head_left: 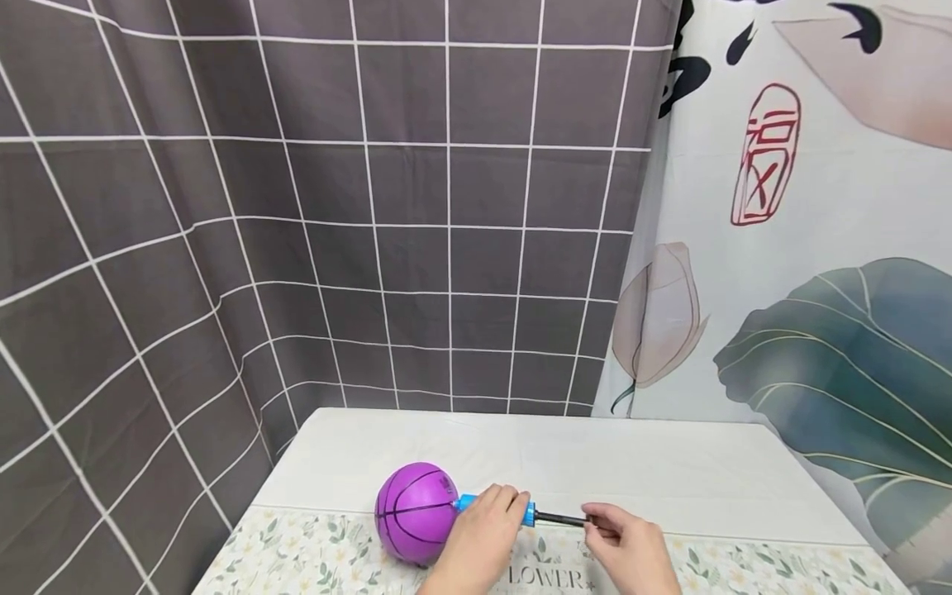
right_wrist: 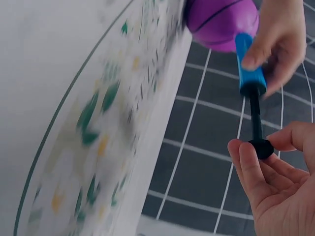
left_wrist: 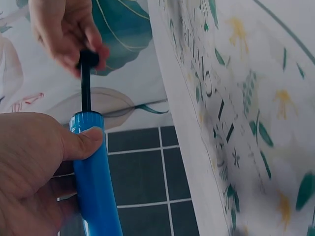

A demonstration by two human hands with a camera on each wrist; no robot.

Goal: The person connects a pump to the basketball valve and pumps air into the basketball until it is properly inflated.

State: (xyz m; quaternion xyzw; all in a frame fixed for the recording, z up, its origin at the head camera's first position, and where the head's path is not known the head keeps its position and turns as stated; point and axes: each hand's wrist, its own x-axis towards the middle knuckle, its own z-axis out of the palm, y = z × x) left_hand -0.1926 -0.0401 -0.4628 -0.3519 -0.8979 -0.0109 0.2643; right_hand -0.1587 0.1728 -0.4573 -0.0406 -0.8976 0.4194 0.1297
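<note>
A purple basketball (head_left: 413, 514) with black lines sits on the table's left part. Against its right side stands the tip end of a blue hand pump (head_left: 530, 514), lying roughly level. My left hand (head_left: 485, 533) grips the pump's blue barrel, its thumb along the near side in the left wrist view. Out of the barrel's right end extends a black rod (right_wrist: 256, 118). At the rod's end my right hand (head_left: 630, 545) pinches the round black handle (right_wrist: 262, 148) between thumb and fingers. Whether the needle is inside the ball cannot be made out.
The table (head_left: 669, 471) wears a white cover with a floral band and printed letters along its near part. Behind it hangs a dark grey curtain (head_left: 483, 264) with white grid lines. A white cloth (head_left: 706, 347) with painted leaves hangs at the right.
</note>
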